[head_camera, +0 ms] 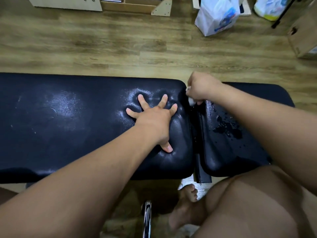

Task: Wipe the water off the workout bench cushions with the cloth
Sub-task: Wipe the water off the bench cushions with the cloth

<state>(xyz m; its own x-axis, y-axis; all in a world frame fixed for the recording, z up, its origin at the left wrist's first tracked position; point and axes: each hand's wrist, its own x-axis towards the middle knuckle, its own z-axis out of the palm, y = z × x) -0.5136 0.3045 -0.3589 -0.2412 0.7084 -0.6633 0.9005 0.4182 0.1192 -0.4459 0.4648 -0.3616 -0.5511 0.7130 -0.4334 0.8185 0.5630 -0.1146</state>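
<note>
Wiping gap, far edge: right grip (200, 88) clenches white cloth (191, 101). Left grip (154, 121) flat, empty, on long cushion (68, 117). Next: sweep puddle (226, 127) on short cushion (223, 157).

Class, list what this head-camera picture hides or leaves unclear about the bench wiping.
1. Cloth: mostly hidden inside the right hand, head view; only white scraps show.
2. Long cushion: left end cut off by the frame edge.
3. Short cushion: right side covered by the forearm and thigh.
</note>
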